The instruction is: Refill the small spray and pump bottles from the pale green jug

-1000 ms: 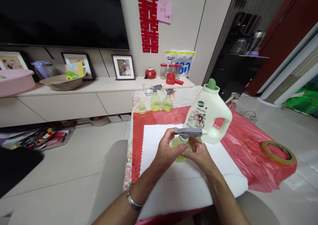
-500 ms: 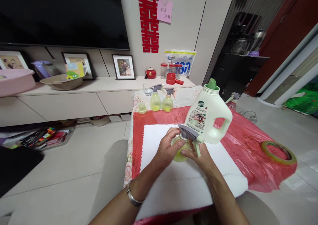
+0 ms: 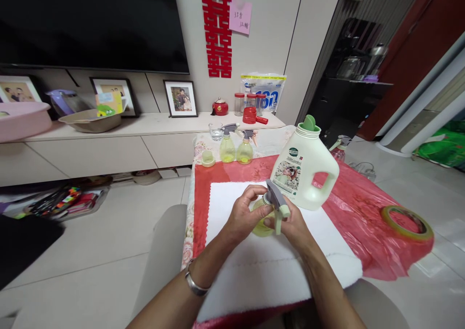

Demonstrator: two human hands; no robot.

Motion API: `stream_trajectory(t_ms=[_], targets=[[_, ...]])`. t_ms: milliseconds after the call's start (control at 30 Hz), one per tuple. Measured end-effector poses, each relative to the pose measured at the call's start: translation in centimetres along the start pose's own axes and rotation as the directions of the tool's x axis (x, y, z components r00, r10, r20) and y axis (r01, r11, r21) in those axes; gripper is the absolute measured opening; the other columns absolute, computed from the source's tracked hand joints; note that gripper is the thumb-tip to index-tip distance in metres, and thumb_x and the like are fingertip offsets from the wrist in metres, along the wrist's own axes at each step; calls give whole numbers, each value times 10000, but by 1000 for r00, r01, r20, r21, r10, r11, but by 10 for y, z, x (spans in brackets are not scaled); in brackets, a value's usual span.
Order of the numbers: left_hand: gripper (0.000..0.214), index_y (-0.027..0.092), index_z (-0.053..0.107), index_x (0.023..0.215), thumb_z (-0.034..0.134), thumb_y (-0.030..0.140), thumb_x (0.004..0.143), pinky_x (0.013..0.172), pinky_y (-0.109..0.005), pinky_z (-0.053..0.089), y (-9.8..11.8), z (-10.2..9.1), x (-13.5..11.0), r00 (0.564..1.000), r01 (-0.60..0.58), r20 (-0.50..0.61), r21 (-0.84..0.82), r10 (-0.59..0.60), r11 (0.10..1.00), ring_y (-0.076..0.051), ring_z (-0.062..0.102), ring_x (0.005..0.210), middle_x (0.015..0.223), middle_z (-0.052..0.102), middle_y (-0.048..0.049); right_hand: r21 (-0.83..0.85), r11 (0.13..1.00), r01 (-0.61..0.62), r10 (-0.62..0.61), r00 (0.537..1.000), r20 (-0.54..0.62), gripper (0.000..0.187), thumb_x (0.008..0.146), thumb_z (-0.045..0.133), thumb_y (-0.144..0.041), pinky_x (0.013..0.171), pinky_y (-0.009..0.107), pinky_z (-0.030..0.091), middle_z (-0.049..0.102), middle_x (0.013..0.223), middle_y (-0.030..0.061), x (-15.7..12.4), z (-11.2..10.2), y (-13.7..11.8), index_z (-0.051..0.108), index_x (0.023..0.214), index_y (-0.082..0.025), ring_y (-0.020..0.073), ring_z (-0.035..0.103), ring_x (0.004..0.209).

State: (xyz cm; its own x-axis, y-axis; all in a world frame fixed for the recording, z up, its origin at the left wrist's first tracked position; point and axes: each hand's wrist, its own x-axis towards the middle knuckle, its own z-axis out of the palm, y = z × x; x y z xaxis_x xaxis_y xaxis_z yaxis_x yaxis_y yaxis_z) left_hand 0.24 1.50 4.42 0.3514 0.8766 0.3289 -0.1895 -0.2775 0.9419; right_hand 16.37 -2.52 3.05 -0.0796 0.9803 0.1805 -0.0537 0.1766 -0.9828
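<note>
A yellow-green spray bottle (image 3: 262, 227) with a grey and pale green trigger head (image 3: 276, 199) stands on a white cloth (image 3: 261, 275), between my two hands. My left hand (image 3: 249, 212) is closed around its neck from the left, thumb in front. My right hand (image 3: 292, 222) grips it from the right, its thumb on the bottle's front and its other fingers partly hidden behind. The trigger head points toward me and slightly right. Just behind my right hand stands a large pale green detergent jug (image 3: 305, 169), uncapped, with a green spout showing.
Two similar spray bottles (image 3: 227, 147) and a pale green cap (image 3: 208, 158) stand at the table's back left, near a small glass cup (image 3: 215, 131). Red plastic film (image 3: 356, 208) covers the right side, with a tape roll (image 3: 407, 223) on it. Behind is a low cabinet (image 3: 163, 149).
The trigger head has turned, its nozzle swinging from the right more toward me. My right hand has shifted slightly with it, while my left keeps its hold on the neck.
</note>
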Motion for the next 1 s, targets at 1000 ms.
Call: stream_trajectory(t_ms=[1000], targets=[[410,199,692,1105,734,502,832,943,-373,486,-2,-7,5,993,-44,115,29,41,999,-272,634,1054,1124,681,-94,34,998,57,-59,996,66,594,760,857,-413,1056,331,463,574,1264,81,1,-3,5,586,1234,-177,237,538,1223]])
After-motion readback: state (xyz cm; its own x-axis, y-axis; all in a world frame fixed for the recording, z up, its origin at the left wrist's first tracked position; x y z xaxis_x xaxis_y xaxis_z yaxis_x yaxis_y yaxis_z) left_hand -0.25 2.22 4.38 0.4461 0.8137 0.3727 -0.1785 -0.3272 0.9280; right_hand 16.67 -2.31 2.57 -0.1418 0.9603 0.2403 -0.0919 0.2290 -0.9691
